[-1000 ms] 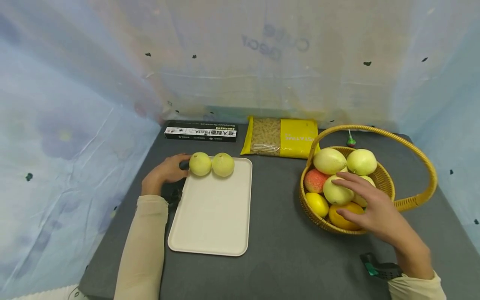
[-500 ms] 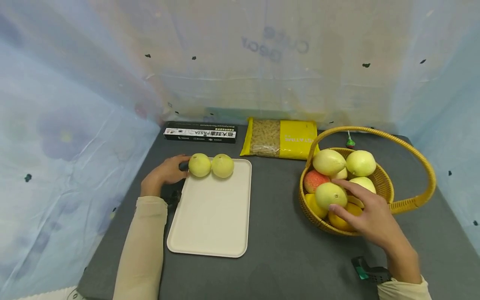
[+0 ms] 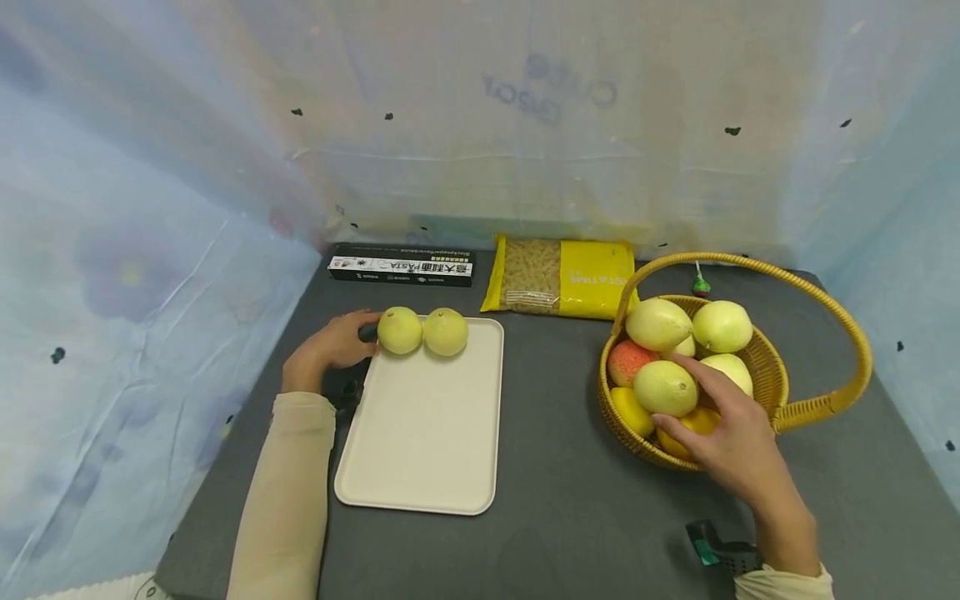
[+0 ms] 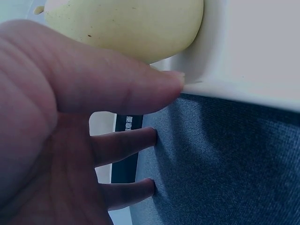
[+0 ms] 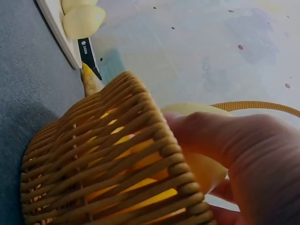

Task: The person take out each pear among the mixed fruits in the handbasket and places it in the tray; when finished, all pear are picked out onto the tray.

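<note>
Both hands are on the job, well apart: the right hand [image 3: 735, 437] now grasps a pale green fruit [image 3: 666, 388] between thumb and fingers, where a second ago its fingers were spread over it. The left hand [image 3: 341, 340] has stayed put, unclenched, its thumb at the tray's edge.

The grey desk [image 3: 570, 467] carries everything. On its right stands the wicker basket [image 3: 768, 365]; the grasped fruit has turned slightly but is at the basket's near side, above an orange fruit [image 3: 686, 433] and just beside a red fruit [image 3: 632, 363]. I judge the grip made and the lifting not yet done. Left of centre lies the white tray [image 3: 423, 450], a left pale fruit [image 3: 400, 331] and a right pale fruit [image 3: 446, 332] at its far end, both unmoved. Farther back are a yellow pasta bag [image 3: 558, 277] and a black box [image 3: 401, 265].
</note>
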The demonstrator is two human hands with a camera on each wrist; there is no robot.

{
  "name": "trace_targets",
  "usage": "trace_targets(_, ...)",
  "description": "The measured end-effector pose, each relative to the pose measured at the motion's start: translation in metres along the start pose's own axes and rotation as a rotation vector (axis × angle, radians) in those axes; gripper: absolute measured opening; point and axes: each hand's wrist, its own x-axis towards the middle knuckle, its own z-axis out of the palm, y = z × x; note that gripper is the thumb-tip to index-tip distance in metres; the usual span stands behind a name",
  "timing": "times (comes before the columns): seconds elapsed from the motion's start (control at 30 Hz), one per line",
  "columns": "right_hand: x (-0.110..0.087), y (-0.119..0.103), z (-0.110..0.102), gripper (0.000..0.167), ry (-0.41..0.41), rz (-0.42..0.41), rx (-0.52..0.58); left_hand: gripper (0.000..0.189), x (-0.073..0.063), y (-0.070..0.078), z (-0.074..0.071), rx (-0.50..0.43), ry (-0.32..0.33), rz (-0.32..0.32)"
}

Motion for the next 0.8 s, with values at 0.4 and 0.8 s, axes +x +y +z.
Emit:
trace_targets(0.4,0.001,-0.020,-0.013,0.086,0.018,0.080,0.215,0.072,-0.003,0.000,-0.003,0.000,0.002,0.001)
trace_targets(0.8,0.043,-0.056,-0.013,0.087,-0.143,-0.136,0.347,0.072,0.000,0.000,-0.002,0.009,-0.002,0.011)
